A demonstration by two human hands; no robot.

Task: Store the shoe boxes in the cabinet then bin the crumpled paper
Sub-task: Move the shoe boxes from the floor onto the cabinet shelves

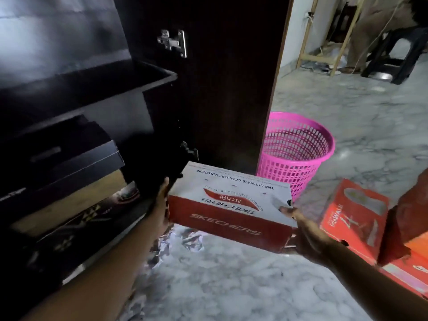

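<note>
Red-and-white cardboard Skechers shoe box, held level above the marble floor between both hands, at the mouth of the dark wooden cabinet. Left of the grip, dark stacked boxes already sit inside. The left hand presses flat on the box's left end; the right hand clasps its right end, thumb on the lid. Right of the grip, red shoe boxes await storing; beyond, the pink plastic mesh bin. Beneath the box lies what may be the crumpled paper, unbinned.
</note>
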